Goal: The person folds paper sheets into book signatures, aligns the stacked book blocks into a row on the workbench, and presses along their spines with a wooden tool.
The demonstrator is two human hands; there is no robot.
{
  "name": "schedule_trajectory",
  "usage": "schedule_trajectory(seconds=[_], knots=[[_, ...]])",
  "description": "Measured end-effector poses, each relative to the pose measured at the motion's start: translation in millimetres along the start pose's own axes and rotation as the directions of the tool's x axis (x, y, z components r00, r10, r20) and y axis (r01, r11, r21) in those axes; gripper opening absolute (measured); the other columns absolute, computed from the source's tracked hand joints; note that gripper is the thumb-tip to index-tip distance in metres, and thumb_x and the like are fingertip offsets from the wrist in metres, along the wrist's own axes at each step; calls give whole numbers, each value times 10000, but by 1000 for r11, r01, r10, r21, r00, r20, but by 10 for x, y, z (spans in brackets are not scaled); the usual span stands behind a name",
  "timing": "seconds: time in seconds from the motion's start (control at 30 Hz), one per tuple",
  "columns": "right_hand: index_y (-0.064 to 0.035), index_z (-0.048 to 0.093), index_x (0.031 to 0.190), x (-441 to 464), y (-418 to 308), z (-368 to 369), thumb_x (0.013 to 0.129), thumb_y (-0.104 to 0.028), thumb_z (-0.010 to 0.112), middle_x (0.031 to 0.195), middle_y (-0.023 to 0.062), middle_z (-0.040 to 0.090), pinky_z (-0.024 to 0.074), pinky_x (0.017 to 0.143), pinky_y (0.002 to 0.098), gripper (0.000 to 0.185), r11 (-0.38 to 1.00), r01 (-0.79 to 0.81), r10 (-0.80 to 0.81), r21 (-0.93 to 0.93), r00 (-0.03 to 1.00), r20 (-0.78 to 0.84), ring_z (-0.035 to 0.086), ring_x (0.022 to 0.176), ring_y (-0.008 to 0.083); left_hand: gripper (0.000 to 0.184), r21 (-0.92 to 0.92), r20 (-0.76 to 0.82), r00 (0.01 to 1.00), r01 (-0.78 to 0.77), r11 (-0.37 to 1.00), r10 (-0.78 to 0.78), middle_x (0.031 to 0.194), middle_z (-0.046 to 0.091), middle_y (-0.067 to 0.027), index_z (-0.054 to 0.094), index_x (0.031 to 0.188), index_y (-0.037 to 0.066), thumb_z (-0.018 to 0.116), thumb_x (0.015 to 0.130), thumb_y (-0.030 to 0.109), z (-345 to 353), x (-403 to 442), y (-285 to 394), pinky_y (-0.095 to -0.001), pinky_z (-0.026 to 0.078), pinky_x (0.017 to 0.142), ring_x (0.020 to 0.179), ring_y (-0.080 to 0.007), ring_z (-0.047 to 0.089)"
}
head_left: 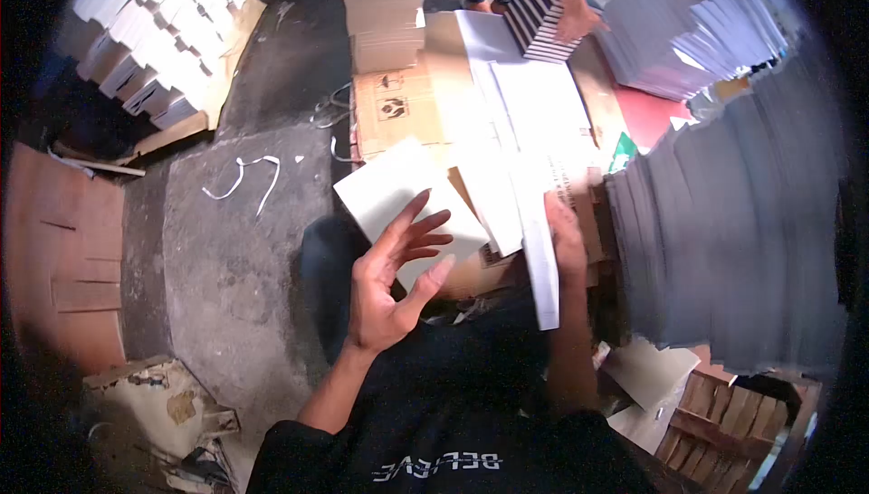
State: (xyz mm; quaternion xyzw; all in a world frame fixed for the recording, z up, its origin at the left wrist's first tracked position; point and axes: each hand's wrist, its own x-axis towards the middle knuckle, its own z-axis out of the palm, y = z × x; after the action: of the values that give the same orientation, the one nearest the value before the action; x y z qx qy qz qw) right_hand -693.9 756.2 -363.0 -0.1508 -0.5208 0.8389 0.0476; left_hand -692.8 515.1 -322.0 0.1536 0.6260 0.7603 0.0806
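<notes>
My left hand point(398, 281) is raised with fingers spread and holds nothing; it hovers over a pale cream sheet or thin stack of paper point(385, 182) lying tilted on the work surface. On the right, my right hand point(567, 236) grips the side of a long, narrow white folded paper point(540, 277), which points down toward my body. Its fingertips are partly hidden by the paper. Between the two hands lies another white paper stack point(493, 209). Beneath these papers is a printed brown cardboard point(398, 114).
A co-worker's hand point(577, 23) holds a black-and-white striped stack point(539, 14) across the surface. Tall grey paper piles point(733, 223) rise close on my right. A paper stack point(385, 14) stands beyond the cardboard, and a white strap point(243, 177) lies on the floor at left.
</notes>
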Motion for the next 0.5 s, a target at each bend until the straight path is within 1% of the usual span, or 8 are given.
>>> schedule_trajectory(seconds=[0.13,0.23,0.27,0.3,0.37,0.4,0.43,0.5], knots=[[-89,532,949,-82,-54,106,1046,-319,413,530,-16,443,339,341,226,276,996,-71,72,50,997,-32,438,383,87,528,196,-83,995,-40,980,57,1275,596,-199,431,1396,-54,605,908,50,-37,35,-86,-361,459,998,1115,-235,613],[-105,531,901,-36,-59,51,1049,-333,408,532,-22,442,321,343,227,298,995,-90,91,41,995,-27,423,382,85,536,321,-125,988,-43,946,87,1346,549,-183,444,1385,-47,628,892,53,-231,-1,-192,-370,412,1055,1202,-236,556],[-109,537,889,-37,-73,38,1049,-332,410,537,-22,448,319,352,226,303,996,-92,92,23,995,-43,425,390,86,562,429,-129,987,-30,903,94,1399,506,-169,443,1392,-33,650,879,63,-290,-38,-198,-389,375,1088,1272,-259,501],[-114,544,876,-37,-86,25,1050,-332,412,541,-22,455,317,361,224,308,996,-94,94,6,994,-60,428,398,86,658,644,-68,979,-103,758,190,1488,408,-181,409,1426,-14,703,856,129,-427,-50,-293,-417,345,1110,1362,-304,406],[-118,557,868,-5,-53,-77,1048,-331,417,555,-21,471,322,380,222,312,996,-93,93,2,994,-61,439,417,86,792,790,-86,979,-46,611,185,1561,286,-202,349,1469,3,757,824,216,-493,-114,-305,-439,310,1130,1430,-334,297],[-118,564,872,25,-8,-163,1047,-330,421,564,-20,481,329,391,221,310,996,-90,91,16,995,-45,446,429,86,964,760,-118,986,16,650,114,1596,146,-243,244,1517,16,808,763,225,-553,-149,-369,-502,171,1178,1471,-382,171],[-41,582,1029,58,7,-221,1039,-293,450,807,40,579,427,583,242,285,994,-94,95,45,996,-2,547,664,113,964,761,-110,988,13,649,109,1596,146,-243,244,1517,16,808,763,225,-601,-196,-465,-502,171,1178,1471,-382,171],[35,601,1185,88,37,-287,1031,-256,478,1050,100,678,526,776,263,352,991,-108,105,80,994,43,649,900,141,1069,760,-127,991,68,646,45,1598,139,-240,164,1546,33,832,741,249,-681,-307,-618,-494,165,1184,1480,-384,137]])
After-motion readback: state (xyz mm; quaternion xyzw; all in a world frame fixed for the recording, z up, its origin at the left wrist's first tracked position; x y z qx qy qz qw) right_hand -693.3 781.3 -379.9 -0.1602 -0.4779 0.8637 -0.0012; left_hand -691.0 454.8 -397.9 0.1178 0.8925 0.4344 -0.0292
